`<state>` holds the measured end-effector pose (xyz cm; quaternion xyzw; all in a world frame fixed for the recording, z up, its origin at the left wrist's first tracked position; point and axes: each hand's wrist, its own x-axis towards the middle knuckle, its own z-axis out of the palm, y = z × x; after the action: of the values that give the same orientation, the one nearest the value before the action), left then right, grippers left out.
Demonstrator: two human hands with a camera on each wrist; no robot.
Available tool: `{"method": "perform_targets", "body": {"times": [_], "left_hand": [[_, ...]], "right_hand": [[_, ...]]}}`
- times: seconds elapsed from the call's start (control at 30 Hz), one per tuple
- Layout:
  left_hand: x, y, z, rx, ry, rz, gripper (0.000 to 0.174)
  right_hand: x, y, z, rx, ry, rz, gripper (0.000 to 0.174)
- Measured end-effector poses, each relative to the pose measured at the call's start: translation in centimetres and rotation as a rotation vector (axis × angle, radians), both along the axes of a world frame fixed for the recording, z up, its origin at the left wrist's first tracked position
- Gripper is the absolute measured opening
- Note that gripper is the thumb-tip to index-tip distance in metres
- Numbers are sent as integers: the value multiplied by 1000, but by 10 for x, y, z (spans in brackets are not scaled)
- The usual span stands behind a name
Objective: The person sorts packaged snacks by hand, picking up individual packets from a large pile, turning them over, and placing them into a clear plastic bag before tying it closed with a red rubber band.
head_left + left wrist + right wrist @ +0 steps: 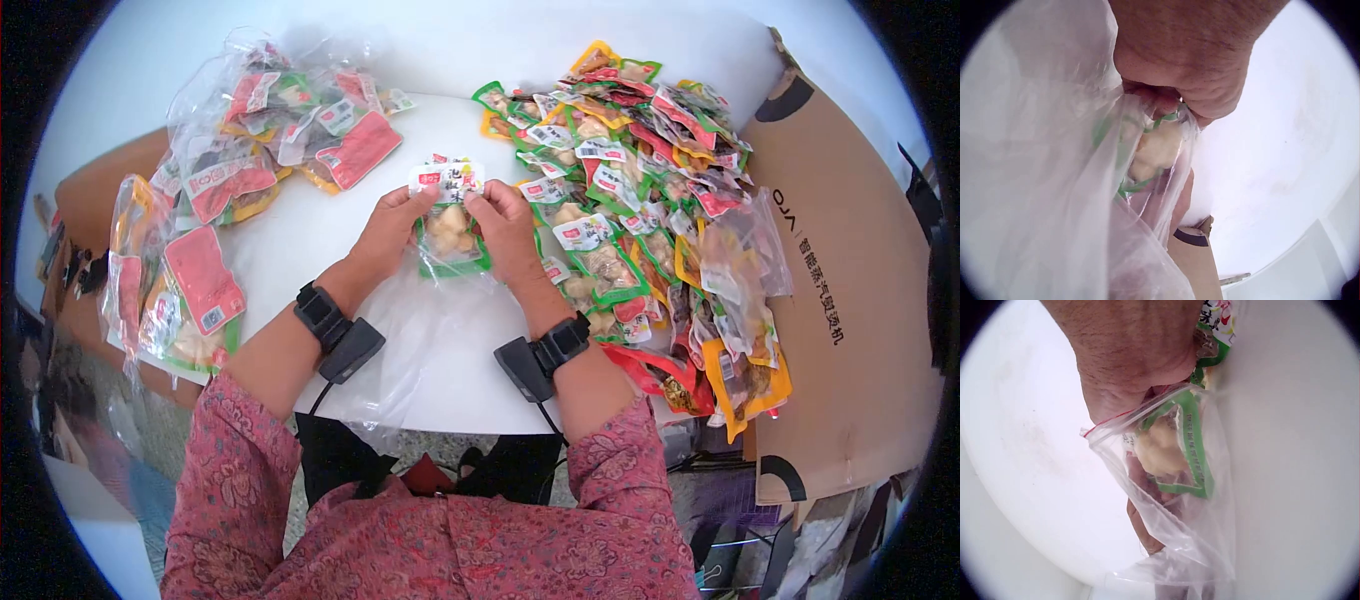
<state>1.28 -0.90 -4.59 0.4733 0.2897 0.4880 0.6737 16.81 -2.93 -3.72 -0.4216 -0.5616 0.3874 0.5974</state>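
A green-edged food packet [452,232] with a white printed top and pale pieces inside is held upright between both hands. The left hand [392,232] pinches its left upper edge, and the right hand [508,232] pinches the right one. A clear plastic bag [440,335] hangs below the hands, over the white table's front part. In the right wrist view the clear bag [1194,534], with a red line along its mouth, surrounds the lower part of the packet [1161,450]. The left wrist view shows the packet [1159,150] behind clear film beneath the left hand [1179,56].
Right of the hands lies a large pile of green, yellow and red packets [610,265]. Clear bags filled with packets [205,275] lie at the left and back left of the white table [275,265]. A cardboard box [835,300] stands beyond the right edge.
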Motion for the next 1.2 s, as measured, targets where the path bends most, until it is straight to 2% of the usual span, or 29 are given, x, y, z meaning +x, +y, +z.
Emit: {"method": "perform_targets", "body": {"times": [0.23, 0.57, 0.83, 0.93, 1.2], "left_hand": [[2, -1, 2, -26, -83, 13, 28], [-2, -4, 8, -24, -38, -40, 33], [-1, 1, 5, 2, -113, -16, 24], [-3, 4, 1, -6, -80, -5, 24], [-2, 7, -1, -6, -77, 12, 24]], "right_hand": [[0, 2, -4, -15, 15, 5, 18], [1, 6, -7, 14, -34, -13, 18], [0, -3, 3, -20, -53, -32, 18], [-2, -4, 4, -60, 19, -1, 18], [0, -4, 4, -20, -38, -18, 16]]}}
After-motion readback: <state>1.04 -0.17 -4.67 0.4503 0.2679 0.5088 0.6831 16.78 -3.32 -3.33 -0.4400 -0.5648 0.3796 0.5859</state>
